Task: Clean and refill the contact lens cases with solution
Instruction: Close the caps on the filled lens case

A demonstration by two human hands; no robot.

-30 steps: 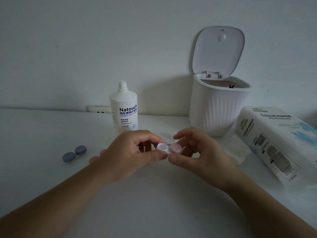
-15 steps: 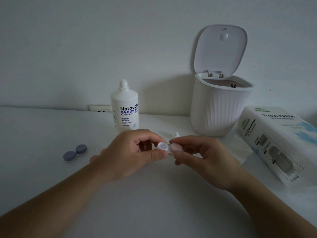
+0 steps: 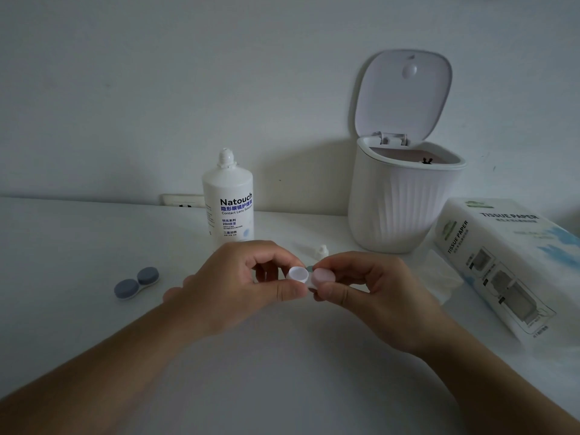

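A: Where's the case?
B: Held above the surface (image 3: 94, 233) — left hand (image 3: 238, 284) pinches the pink lens case (image 3: 309, 277), right hand (image 3: 370, 290) pinches its pink cap (image 3: 323, 275), maybe still seated.

Bottle (image 3: 228, 199) left of bin (image 3: 405, 196)

The left hand (image 3: 238, 281) and right hand (image 3: 364, 285) are covering most of the pale lens case (image 3: 309, 276) at frame centre, so only its open well and pinkish cap are showing. The left hand is also hiding the foot of the solution bottle (image 3: 228, 199), whose smaller label print is reading too fine to make out. At the right edge the tissue pack (image 3: 502, 262) is running out of frame, overlapping a loose tissue (image 3: 439, 279), and the forearms are being cut off by the bottom corners.
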